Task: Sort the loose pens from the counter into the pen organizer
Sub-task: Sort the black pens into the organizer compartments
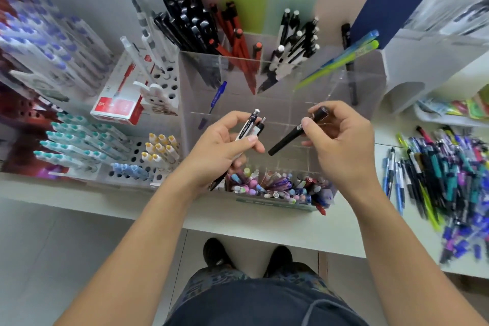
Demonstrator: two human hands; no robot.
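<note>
Pinched in the right hand (341,137), a black pen (296,132) slants down-left; left hand (219,145) grips two upright pens (248,127)

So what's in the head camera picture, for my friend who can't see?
Over a clear pen organizer, the left hand holds a white pen and the right hand holds a black pen. A pile of loose pens lies on the counter, right.

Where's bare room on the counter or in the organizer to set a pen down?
Bare counter lies between the front compartment of pastel pens and the loose pen pile. The organizer's middle cells beneath both hands look nearly empty. The back cells and left racks are crowded.
</note>
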